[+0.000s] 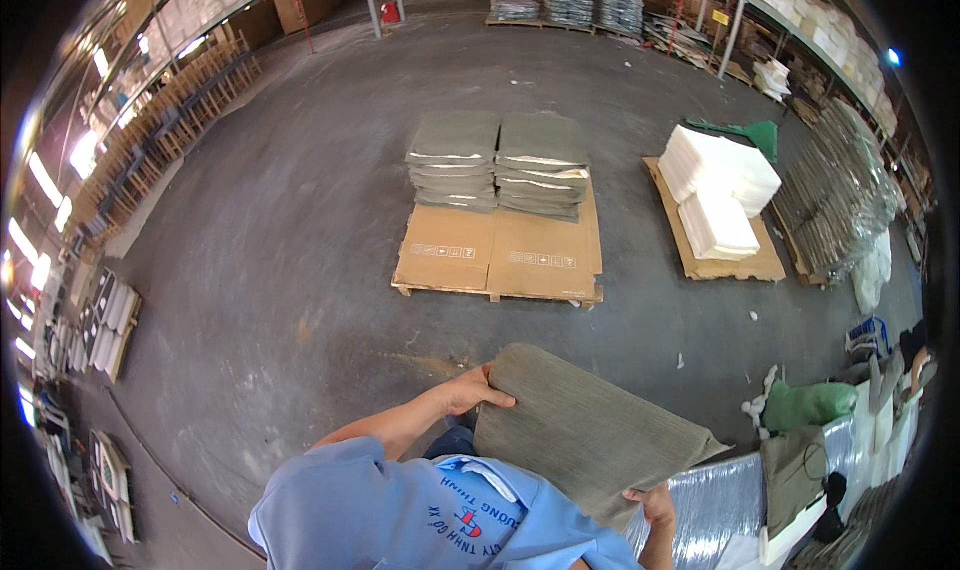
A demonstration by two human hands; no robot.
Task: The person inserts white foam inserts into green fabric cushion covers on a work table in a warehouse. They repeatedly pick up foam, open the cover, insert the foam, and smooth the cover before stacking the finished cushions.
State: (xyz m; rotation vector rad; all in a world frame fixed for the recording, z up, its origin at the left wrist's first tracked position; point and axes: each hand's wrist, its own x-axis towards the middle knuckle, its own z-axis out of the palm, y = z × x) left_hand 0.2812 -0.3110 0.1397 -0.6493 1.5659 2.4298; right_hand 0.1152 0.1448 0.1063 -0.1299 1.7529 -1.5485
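Gripping a grey-green cushion cover [585, 435] between them, left hand [472, 390] clamps its top corner, right hand [655, 505] its lower edge

Ahead of you, the grey concrete floor [290, 230] carries a wooden pallet [497, 292] with cardboard sheets [500, 252] and two stacks of grey-green cushion covers [497, 162]; beside it, another pallet [725, 265] holds white foam pads [718, 185].

Daylight was even and fairly bright across the grey concrete floor [300, 230], with only faint shadows beside the pallet [497, 288]. Bright openings glared white along the left rim, and a small blue flare sat at the upper right. Straight shelving bent toward the dark circular border, where detail was soft.
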